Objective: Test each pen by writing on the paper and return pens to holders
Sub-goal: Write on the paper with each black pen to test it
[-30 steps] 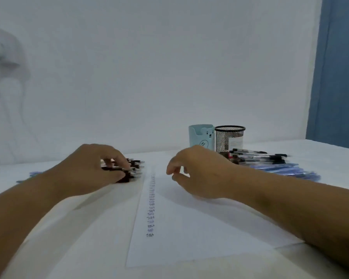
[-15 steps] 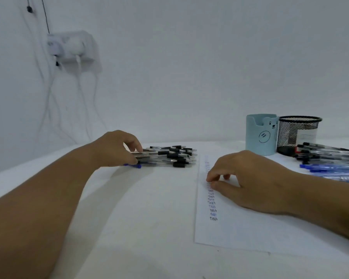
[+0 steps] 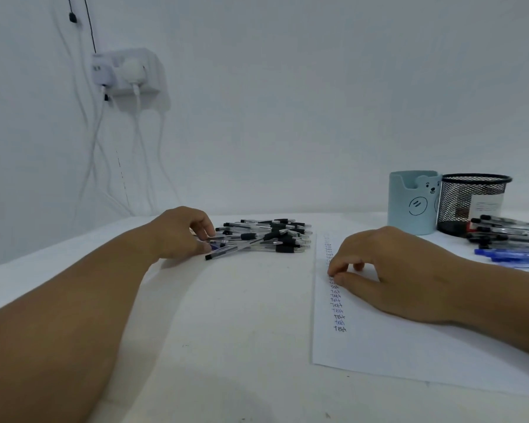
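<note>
Nearest us the paper (image 3: 409, 346) carries a column of "Test" marks, and our right hand (image 3: 388, 276) rests on it, fingers loosely curled, holding nothing. Farther left, our left hand (image 3: 184, 233) pinches a pen (image 3: 223, 253) from the black pile (image 3: 275, 238) — open surface (image 3: 226, 331) lies between. At far right both holders (image 3: 416, 203) look empty, more pens (image 3: 510, 239) beside them — much seems left.

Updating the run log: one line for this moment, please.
left hand: picking pen from black pen pile | right hand: empty, resting on paper | holders: no pens seen
</note>
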Motion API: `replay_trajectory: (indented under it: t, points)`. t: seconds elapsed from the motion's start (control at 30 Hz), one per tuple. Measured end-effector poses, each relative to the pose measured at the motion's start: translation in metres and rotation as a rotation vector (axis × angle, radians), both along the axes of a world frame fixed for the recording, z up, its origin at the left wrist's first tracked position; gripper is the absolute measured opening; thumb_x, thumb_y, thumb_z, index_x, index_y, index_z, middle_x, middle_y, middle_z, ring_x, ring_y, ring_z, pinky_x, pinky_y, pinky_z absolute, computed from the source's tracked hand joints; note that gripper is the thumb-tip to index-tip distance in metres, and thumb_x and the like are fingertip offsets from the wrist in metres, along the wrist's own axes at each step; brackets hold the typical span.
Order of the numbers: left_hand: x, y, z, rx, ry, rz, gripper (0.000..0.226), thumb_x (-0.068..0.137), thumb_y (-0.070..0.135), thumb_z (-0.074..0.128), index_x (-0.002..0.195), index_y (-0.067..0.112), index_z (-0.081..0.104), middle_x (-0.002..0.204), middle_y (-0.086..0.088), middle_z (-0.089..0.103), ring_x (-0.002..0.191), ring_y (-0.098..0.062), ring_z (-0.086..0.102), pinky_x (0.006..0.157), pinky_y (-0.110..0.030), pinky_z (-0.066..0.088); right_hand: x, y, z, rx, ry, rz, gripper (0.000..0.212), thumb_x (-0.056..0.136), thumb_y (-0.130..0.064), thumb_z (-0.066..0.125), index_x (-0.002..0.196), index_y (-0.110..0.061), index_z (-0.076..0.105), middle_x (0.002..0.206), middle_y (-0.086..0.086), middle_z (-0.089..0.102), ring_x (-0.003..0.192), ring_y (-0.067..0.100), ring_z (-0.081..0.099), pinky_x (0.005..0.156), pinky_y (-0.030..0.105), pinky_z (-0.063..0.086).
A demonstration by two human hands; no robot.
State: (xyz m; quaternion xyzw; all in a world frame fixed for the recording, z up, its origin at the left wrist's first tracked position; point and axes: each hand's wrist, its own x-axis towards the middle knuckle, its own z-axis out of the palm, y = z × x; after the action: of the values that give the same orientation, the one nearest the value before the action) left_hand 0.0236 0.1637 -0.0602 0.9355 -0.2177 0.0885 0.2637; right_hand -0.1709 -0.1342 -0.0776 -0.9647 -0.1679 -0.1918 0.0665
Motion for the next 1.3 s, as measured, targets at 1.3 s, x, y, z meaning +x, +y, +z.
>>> replay_trajectory:
  t: [1.3]
  points:
    - [-0.1, -0.125, 0.027, -1.617, 0.848, -0.67, 0.01, 0.076, 0.011, 0.035, 0.07, 0.013, 0.042, 0.061, -0.002, 0.037, 0.052, -0.017, 0.034, 0.057, -0.027, 0.037, -0.002, 0.005, 0.006, 0.216, -0.296, -0.012, 0.053, 0.079, -0.074, 0.048, 0.1, -0.035, 0.076, 0.065, -0.011, 0.049, 0.07, 0.007, 0.051, 0.055, 0.022, 0.035]
